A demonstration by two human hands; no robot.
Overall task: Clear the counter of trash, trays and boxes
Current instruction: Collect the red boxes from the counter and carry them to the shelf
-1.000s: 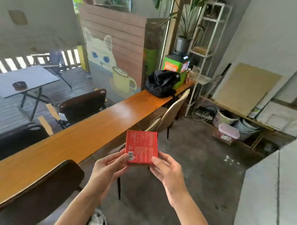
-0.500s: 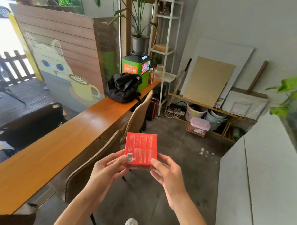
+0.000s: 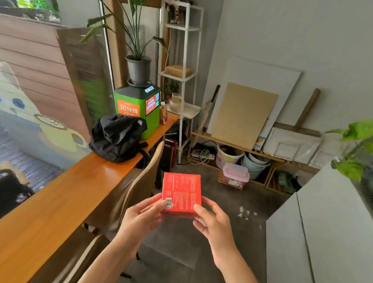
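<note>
I hold a flat red box (image 3: 181,191) with white print and a barcode in front of me, above the concrete floor. My left hand (image 3: 140,219) grips its lower left edge and my right hand (image 3: 214,222) grips its lower right edge. The long orange wooden counter (image 3: 57,202) runs along the window on my left. On its far end sit a black bag (image 3: 117,137), a green machine (image 3: 138,108) with a potted plant on top, and a small bottle (image 3: 163,113).
Chairs (image 3: 136,188) stand tucked against the counter just left of my hands. A white shelf unit (image 3: 180,77) stands in the corner. Boards lean on the far wall above buckets and a pink-lidded tub (image 3: 235,174). A white cabinet (image 3: 327,233) with a leafy plant is on my right.
My view has swung to the right, away from the window and toward the room's corner. The red box stays held in both hands at the same spot before me.
</note>
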